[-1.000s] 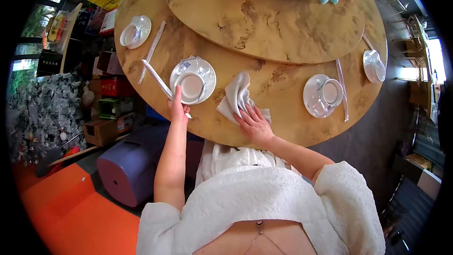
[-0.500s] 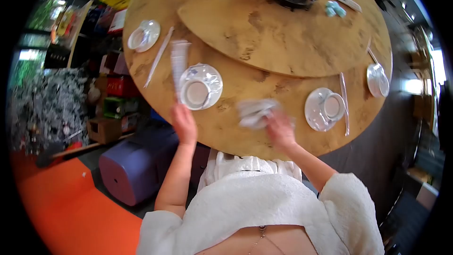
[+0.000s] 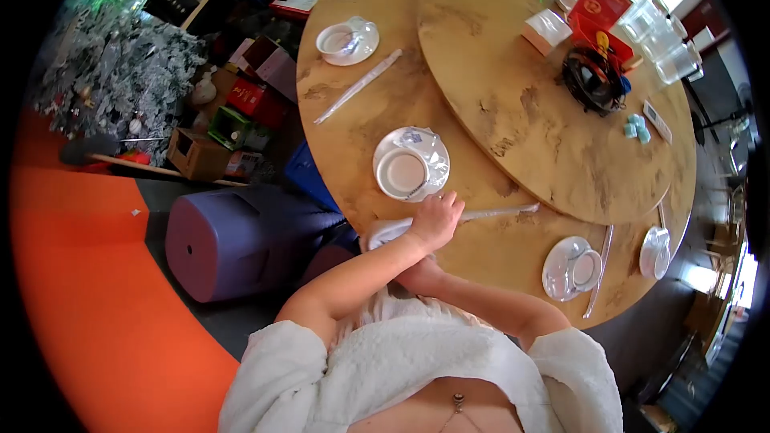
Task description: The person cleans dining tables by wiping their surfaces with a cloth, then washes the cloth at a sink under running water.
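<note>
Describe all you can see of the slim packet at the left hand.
The packet is long, narrow and whitish, with a wrapper that looks like thin plastic. It sticks out from the left hand, which seems to grip it and hides its near end. It runs over the table, far end close to the turntable's edge. Contact there is unclear.

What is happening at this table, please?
A person has their forearms crossed at the table. The left hand, on top, is at one end of a thin packet, near a bowl on a plate. The right hand is under the left forearm, close to a white cloth; its grip is hidden.
</note>
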